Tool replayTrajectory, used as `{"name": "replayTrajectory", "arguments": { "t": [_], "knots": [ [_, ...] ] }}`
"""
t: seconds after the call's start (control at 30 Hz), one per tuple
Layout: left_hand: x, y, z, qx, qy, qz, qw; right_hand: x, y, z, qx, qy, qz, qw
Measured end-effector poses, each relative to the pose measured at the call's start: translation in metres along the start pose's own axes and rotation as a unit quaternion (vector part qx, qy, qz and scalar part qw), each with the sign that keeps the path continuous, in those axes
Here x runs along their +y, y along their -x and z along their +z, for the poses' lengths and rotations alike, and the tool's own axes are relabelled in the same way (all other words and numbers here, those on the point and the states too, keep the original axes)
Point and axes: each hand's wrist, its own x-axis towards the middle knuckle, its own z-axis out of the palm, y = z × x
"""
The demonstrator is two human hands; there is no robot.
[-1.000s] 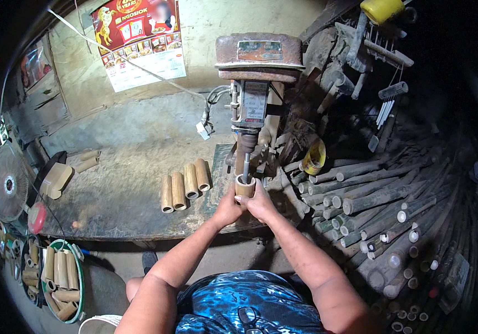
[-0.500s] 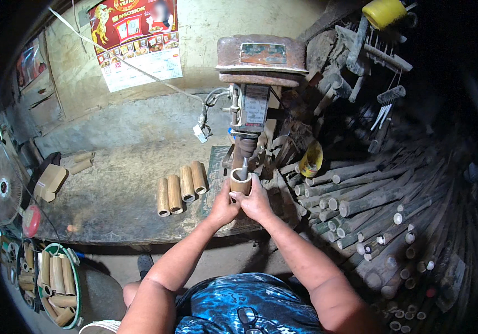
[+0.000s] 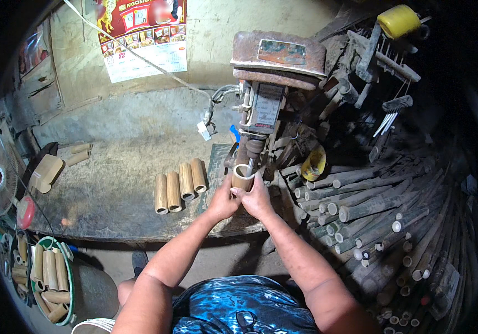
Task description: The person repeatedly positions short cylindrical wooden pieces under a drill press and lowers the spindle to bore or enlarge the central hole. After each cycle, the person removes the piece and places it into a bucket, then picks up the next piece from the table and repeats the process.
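Note:
A short bamboo tube [image 3: 243, 180] stands almost upright between my two hands under a rusty drill press [image 3: 277, 58]. My left hand [image 3: 225, 199] wraps the tube's left side, and my right hand [image 3: 256, 197] closes round its right side, with the thumbs meeting low at the front. The press's metal spindle bit [image 3: 250, 163] reaches down into the tube's open top; how deep it goes is hidden by the wall. Left of my hands, several cut bamboo pieces [image 3: 186, 181] lie side by side on the wooden bench [image 3: 114, 209].
A green-rimmed bin [image 3: 71, 278] of bamboo pieces stands at lower left, below a fan [image 3: 1, 174]. An opened cardboard box [image 3: 46, 172] lies at the bench's far left. Long bamboo poles [image 3: 370, 209] are heaped on the right, near a yellow container [image 3: 313, 163].
The view has shifted slightly, so the press appears larger and farther right. Both hands keep hold of the bamboo tube at the bit, its top turned a little differently.

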Motion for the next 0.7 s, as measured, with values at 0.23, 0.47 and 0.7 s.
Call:
{"name": "replayTrajectory", "arguments": {
  "t": [0.23, 0.47, 0.7],
  "knots": [
    [0.001, -0.010, 0.002, 0.000, -0.011, 0.058, 0.998, 0.002, -0.004, -0.005, 0.004, 0.011, 0.017, 1.000],
    [0.008, -0.011, 0.005, -0.029, 0.005, 0.015, 0.999, 0.006, -0.003, -0.007, 0.031, 0.018, -0.001, 0.999],
    [0.019, -0.013, 0.009, -0.002, -0.026, 0.076, 0.997, 0.005, -0.002, -0.015, 0.052, 0.025, -0.010, 0.998]
  ]
}}
